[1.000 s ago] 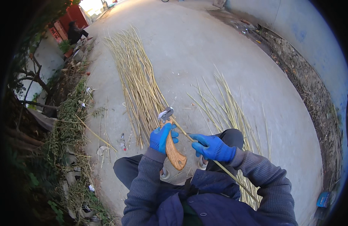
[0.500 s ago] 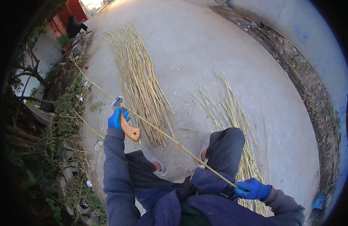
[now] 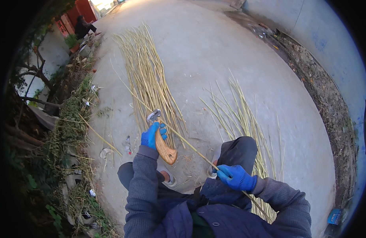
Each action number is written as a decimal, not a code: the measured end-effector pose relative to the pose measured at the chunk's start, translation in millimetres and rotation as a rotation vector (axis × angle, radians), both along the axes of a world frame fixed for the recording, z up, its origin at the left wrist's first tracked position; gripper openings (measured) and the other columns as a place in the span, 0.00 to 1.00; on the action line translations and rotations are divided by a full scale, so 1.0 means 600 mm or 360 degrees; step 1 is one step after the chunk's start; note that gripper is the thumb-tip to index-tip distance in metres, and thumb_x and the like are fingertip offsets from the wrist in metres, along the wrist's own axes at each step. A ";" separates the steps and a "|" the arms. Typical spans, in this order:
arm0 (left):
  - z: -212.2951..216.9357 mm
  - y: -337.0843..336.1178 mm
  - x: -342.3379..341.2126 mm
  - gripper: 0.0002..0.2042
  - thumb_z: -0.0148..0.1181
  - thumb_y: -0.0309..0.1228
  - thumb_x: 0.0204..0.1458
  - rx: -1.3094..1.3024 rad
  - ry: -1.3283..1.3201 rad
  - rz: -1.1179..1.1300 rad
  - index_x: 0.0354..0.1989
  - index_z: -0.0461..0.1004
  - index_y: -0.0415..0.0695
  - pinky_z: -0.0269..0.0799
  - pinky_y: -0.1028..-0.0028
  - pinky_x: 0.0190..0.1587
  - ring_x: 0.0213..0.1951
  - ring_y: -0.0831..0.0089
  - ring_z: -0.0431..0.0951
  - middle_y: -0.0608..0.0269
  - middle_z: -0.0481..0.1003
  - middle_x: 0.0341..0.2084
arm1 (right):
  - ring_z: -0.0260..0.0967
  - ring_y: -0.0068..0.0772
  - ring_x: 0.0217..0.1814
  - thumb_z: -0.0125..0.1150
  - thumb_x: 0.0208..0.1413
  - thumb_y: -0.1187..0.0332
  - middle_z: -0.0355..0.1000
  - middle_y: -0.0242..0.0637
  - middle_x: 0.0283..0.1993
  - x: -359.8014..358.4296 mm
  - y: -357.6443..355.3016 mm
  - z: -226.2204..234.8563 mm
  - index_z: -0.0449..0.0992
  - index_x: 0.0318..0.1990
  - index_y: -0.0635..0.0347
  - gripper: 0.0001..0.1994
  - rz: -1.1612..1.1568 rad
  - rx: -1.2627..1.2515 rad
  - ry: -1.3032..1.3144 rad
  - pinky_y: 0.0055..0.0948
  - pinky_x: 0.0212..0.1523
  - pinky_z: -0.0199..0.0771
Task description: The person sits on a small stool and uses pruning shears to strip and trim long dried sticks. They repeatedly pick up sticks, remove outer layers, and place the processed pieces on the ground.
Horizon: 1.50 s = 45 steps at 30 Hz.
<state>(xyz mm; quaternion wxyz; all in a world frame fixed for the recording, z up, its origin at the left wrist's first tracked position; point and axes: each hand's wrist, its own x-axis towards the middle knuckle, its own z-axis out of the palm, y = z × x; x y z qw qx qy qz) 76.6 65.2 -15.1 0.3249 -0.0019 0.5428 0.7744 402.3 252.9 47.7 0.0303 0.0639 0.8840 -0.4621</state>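
Observation:
Blue gloves cover both hands. My left hand (image 3: pixel 151 135) is closed around a tool with a curved wooden handle (image 3: pixel 166 151) and a small metal head (image 3: pixel 154 115). A long thin stalk (image 3: pixel 194 149) passes by the metal head; whether it runs through the head or beside it is too small to tell. Lower and to the right, my right hand (image 3: pixel 237 177) grips the same stalk, whose thick end sticks out behind the hand across my lap. Ahead of my feet lies a big spread of yellowish stalks (image 3: pixel 145 67). Greener stalks (image 3: pixel 246 115) lie beside my right knee.
Concrete ground (image 3: pixel 198 51) stretches ahead. Weeds and litter (image 3: pixel 74 131) border it on the left, with branches behind. A dirt strip (image 3: pixel 309 75) and a pale wall (image 3: pixel 333 51) bound the right. Far left sits another person (image 3: pixel 84 28). A blue package (image 3: pixel 334 216) lies at lower right.
My left hand has moved right and nearer with the tool. My right hand has shifted left and up along my lap, and more stalk now extends behind it.

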 end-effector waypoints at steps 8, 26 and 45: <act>-0.010 -0.078 -0.148 0.26 0.60 0.42 0.56 -0.0183 0.0118 0.0216 0.58 0.67 0.40 0.75 0.68 0.43 0.41 0.68 0.76 0.57 0.75 0.43 | 0.76 0.30 0.27 0.51 0.64 0.61 0.75 0.38 0.26 0.205 0.018 0.068 0.72 0.55 0.55 0.15 -0.0203 -0.0638 -0.0647 0.29 0.32 0.75; -0.075 -0.303 -0.347 0.22 0.62 0.42 0.52 -0.0271 0.0377 0.0617 0.54 0.70 0.47 0.74 0.68 0.39 0.35 0.67 0.73 0.57 0.74 0.42 | 0.64 0.34 0.16 0.65 0.46 0.72 0.65 0.31 0.17 0.318 0.086 0.089 0.75 0.39 0.60 0.12 0.0137 0.1134 0.0084 0.33 0.22 0.64; -0.066 -0.267 -0.243 0.32 0.60 0.51 0.53 -0.0367 0.0228 0.0191 0.63 0.64 0.47 0.66 0.73 0.50 0.46 0.76 0.70 0.63 0.71 0.53 | 0.64 0.44 0.16 0.59 0.52 0.70 0.65 0.37 0.15 0.404 0.224 0.026 0.71 0.32 0.54 0.03 -0.0377 0.1529 -0.0251 0.41 0.22 0.63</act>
